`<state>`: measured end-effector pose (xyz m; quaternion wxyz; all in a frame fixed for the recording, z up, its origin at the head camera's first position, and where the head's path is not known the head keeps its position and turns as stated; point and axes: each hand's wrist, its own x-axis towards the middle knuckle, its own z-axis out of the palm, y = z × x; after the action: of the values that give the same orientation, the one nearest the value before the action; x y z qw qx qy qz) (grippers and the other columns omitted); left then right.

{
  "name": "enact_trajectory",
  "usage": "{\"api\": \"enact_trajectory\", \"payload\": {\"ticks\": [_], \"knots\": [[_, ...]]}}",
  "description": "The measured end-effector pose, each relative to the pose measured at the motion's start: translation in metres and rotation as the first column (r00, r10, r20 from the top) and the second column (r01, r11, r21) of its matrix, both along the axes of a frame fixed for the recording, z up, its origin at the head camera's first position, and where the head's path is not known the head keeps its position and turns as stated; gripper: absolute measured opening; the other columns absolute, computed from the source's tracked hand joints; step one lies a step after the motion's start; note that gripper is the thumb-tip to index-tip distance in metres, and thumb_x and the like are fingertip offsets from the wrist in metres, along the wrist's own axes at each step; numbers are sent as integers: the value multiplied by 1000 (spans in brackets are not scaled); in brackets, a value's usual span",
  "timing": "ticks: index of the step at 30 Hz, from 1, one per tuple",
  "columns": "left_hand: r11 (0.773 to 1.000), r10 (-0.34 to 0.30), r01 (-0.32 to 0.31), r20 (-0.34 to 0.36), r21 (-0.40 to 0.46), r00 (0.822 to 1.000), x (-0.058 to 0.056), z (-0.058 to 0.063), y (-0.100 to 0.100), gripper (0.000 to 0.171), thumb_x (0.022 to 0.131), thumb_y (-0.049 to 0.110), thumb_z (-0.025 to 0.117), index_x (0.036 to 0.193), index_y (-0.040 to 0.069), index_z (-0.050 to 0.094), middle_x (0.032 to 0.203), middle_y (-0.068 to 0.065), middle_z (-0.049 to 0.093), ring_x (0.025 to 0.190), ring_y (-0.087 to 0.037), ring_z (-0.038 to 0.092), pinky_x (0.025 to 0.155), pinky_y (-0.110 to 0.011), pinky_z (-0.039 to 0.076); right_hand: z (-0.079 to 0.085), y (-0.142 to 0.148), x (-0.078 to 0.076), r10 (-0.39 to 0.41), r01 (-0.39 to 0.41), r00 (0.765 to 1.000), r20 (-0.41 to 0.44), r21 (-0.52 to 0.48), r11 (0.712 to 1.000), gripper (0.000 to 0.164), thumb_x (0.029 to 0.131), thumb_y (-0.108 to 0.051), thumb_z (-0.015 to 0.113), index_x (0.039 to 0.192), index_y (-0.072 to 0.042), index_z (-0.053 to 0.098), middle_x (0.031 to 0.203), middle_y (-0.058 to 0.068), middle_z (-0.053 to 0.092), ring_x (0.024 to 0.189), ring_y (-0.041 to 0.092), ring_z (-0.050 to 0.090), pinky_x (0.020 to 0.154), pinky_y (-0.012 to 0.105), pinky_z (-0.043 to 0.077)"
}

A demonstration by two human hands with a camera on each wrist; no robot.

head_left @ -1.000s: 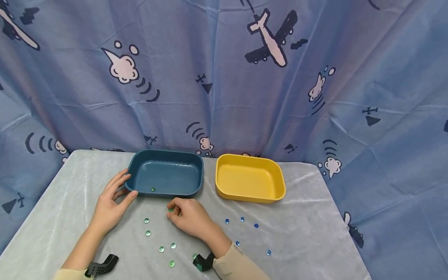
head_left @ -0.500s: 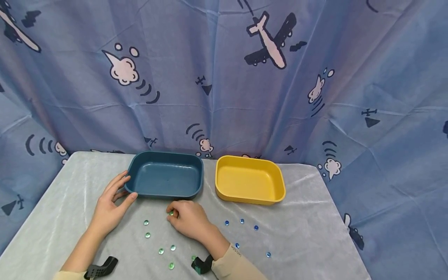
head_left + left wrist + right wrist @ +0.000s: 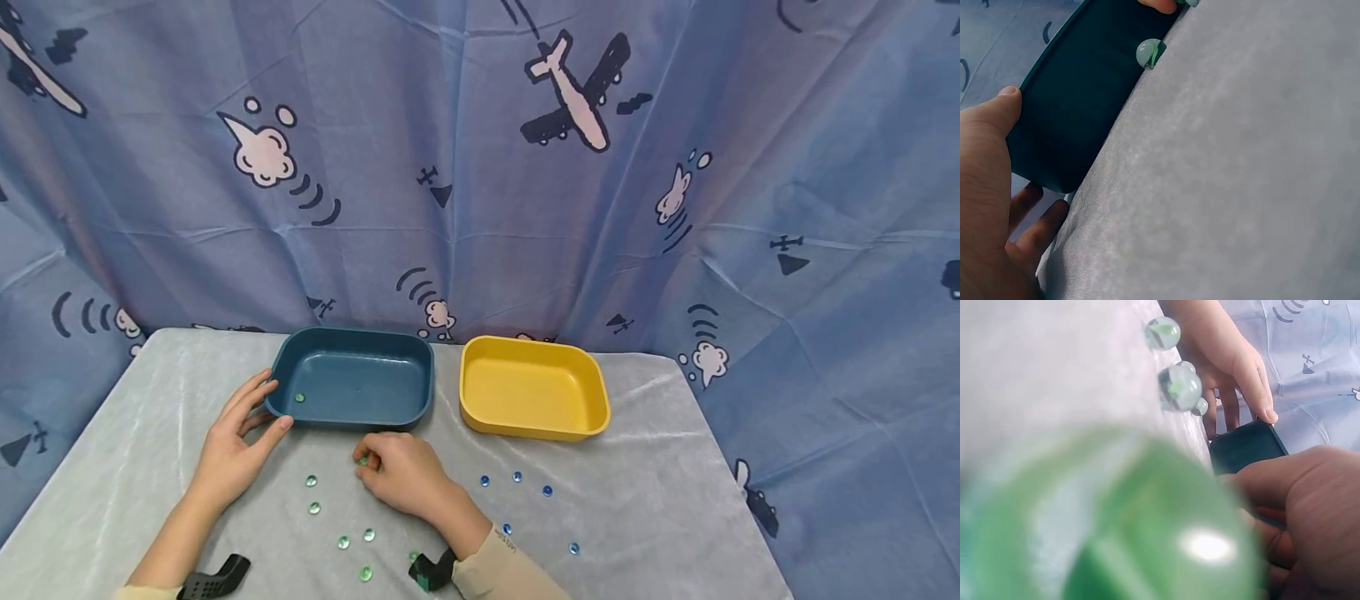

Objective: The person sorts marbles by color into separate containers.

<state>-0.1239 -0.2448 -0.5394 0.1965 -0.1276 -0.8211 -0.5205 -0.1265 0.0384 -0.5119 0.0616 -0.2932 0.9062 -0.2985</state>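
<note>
In the head view a dark blue-green bin [image 3: 352,380] lies near the table's back edge, with one green glass marble [image 3: 300,397] on its floor. My left hand [image 3: 236,450] rests at the bin's near left corner, fingers spread along its end and thumb touching the near wall. Just in front of the bin, my right hand [image 3: 405,471] pinches a green marble [image 3: 363,460] between thumb and forefinger, partly hidden by the fingers. Several more green marbles [image 3: 314,507] lie on the cloth between the forearms. One marble [image 3: 1122,525] looms large and blurred in the right wrist view.
A yellow bin [image 3: 532,387] stands right of the blue-green one. Several blue marbles [image 3: 547,491] lie scattered in front of it. Pale grey cloth [image 3: 660,500] covers the table, and a blue patterned curtain [image 3: 360,167] hangs behind.
The marble inside the blue-green bin has rolled left; it was out of sight half a second ago. Both hands stay nearly in place. The whole view has shifted slightly.
</note>
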Motion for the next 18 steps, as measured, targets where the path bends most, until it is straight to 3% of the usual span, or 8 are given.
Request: {"api": "enact_trajectory", "payload": {"ticks": [11,18], "knots": [[1000,4,-4,0,-6,1000,0,2,1,68,94,-9,81,157,2,57,169,-17,43,137,5,48,100,-7,49,9,0,4,18,-18,1000,2,-63,998,6,101,-20,80,107,-20,79,79,-17,55,68,-3,50,61,14,43],[1000,9,-9,0,-7,1000,2,0,1,69,94,-9,81,157,3,57,169,-16,43,137,5,49,100,-6,48,22,-3,10,58,-60,992,-108,-14,998,9,101,-20,80,110,-19,80,81,-17,56,69,-5,48,63,10,41]]}}
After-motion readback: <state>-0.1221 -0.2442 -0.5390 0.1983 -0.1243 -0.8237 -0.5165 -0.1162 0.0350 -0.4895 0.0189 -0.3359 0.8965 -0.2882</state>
